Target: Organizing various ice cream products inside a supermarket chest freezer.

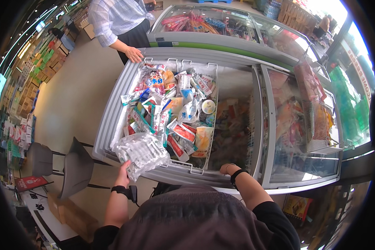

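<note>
My left hand (123, 173) grips a clear plastic bag of white wrapped packs (142, 153) by its near side, over the front left corner of a chest freezer (111, 125). Beneath and beyond the bag, a white wire basket (217, 84) holds many ice-cream and popsicle packages (161, 118) in a loose heap. A round tub with a pale lid (208, 106) sits at its right side. My right hand (227, 168) is at the freezer's front rim, right of the basket; its fingers are partly hidden, so whether they hold anything is unclear.
A person's hand (133, 54) rests on the freezer's far left corner. A sliding glass lid (303, 125) covers the right part, with a wire-mesh basket (318, 125) on top. Another freezer (206, 26) stands behind. Grey chairs (76, 168) are on the left.
</note>
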A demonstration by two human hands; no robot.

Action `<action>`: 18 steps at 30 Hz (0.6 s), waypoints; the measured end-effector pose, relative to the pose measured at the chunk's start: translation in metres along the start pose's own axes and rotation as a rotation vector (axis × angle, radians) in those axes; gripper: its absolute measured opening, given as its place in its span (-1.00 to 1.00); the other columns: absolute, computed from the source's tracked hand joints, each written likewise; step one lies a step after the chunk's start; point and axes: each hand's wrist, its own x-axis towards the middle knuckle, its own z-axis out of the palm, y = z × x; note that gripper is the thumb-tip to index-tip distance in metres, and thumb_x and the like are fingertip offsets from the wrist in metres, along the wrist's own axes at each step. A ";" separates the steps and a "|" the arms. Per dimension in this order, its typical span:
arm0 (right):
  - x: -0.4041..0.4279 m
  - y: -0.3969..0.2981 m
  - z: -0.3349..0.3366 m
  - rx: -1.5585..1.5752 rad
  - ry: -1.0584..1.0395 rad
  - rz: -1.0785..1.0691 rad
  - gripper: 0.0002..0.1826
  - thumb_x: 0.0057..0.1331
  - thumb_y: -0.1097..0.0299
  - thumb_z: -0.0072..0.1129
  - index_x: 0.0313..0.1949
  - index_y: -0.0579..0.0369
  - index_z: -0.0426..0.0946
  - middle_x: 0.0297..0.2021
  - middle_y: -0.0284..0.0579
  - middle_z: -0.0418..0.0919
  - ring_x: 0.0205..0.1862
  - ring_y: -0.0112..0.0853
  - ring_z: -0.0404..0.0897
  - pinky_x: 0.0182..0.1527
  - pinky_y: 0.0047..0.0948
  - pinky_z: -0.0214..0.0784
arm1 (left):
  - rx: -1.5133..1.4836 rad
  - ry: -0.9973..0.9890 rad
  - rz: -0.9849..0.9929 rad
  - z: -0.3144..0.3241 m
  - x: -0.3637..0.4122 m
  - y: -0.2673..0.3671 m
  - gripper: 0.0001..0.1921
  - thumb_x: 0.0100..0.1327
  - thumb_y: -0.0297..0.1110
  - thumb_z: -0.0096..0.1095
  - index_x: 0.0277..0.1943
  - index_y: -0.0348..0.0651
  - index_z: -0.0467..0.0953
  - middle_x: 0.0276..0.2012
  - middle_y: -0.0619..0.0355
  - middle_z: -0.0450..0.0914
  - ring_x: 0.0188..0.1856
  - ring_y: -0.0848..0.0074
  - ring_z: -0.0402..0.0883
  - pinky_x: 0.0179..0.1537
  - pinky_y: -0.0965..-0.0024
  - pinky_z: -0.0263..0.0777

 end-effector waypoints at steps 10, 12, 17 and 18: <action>-0.018 -0.008 -0.008 -0.019 0.102 -0.002 -0.62 0.10 0.26 -0.22 -0.16 0.16 0.44 -0.09 0.03 0.39 -0.05 -0.17 0.38 -0.04 -0.28 0.22 | 0.036 0.008 -0.025 0.000 0.000 0.002 -0.51 0.02 -0.24 0.07 0.00 -0.32 0.24 -0.13 -0.01 0.42 -0.12 0.24 0.43 -0.10 0.22 0.33; -0.023 -0.010 -0.011 -0.056 0.122 0.007 -0.62 0.09 0.25 -0.20 -0.17 0.16 0.45 -0.10 0.03 0.40 -0.05 -0.16 0.38 -0.05 -0.29 0.23 | 0.041 0.008 -0.013 0.001 0.000 0.002 -0.51 0.02 -0.24 0.07 0.00 -0.32 0.24 -0.13 -0.02 0.42 -0.12 0.25 0.43 -0.10 0.23 0.32; -0.027 -0.010 -0.011 -0.010 0.151 0.016 -0.61 0.08 0.22 -0.19 -0.18 0.17 0.45 -0.11 0.02 0.41 -0.07 -0.16 0.39 -0.05 -0.29 0.23 | 0.056 0.014 -0.015 0.003 0.000 0.003 -0.51 0.04 -0.24 0.03 0.02 -0.33 0.22 -0.10 -0.03 0.40 -0.08 0.23 0.41 -0.06 0.22 0.30; -0.031 -0.011 -0.012 0.016 0.151 0.020 -0.61 0.08 0.21 -0.19 -0.18 0.17 0.45 -0.11 0.02 0.41 -0.07 -0.16 0.39 -0.05 -0.29 0.22 | 0.028 0.014 -0.031 0.004 0.000 0.004 -0.50 0.01 -0.26 0.08 0.01 -0.32 0.24 -0.12 -0.02 0.41 -0.11 0.25 0.42 -0.08 0.23 0.31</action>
